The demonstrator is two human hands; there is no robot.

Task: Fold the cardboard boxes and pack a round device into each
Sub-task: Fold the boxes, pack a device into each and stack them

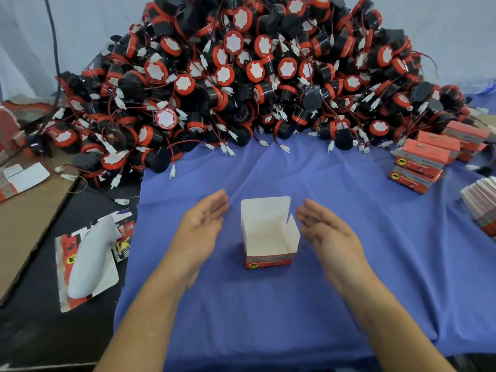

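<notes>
The folding step looks finished: one cardboard box (269, 234) stands upright and empty, lid flap raised, on the blue cloth (349, 277) at the centre of the frame. Next comes fetching a round device from the pile (241, 76) heaped across the top. The left hand (200, 230) and right hand (328, 234) flank the box without touching it, fingers straight, holding nothing.

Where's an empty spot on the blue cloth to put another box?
The blue cloth is bare between the open white-and-red cardboard box and the heap of black-and-red round devices, and again nearer the camera, in front of that box. Crowded: the heap behind, stacked closed red boxes at right.
</notes>
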